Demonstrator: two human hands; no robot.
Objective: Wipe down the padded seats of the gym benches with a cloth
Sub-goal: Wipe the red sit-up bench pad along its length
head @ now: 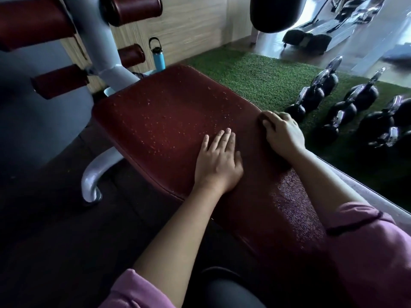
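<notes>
Dim, underexposed foreground, daylight glare top right, wide-angle bending, perhaps motion blur on kettlebells (347, 107)

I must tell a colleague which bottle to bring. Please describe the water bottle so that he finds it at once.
Start at the dark red padded bench seat and look past its far end, toward the wooden wall. There the water bottle stands upright on the floor. It alone is light blue, with a black lid and loop handle.

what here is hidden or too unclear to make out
- Cloth: head view, only a dark sliver past the right hand, whose fingers cover the rest.
- Seat pad: near end hidden under both forearms and the pink sleeve.
- Kettlebells: blurred, markings unreadable.
- Black bag: cut off by the top edge.
- Floor under the left hand side: too dark.
</notes>
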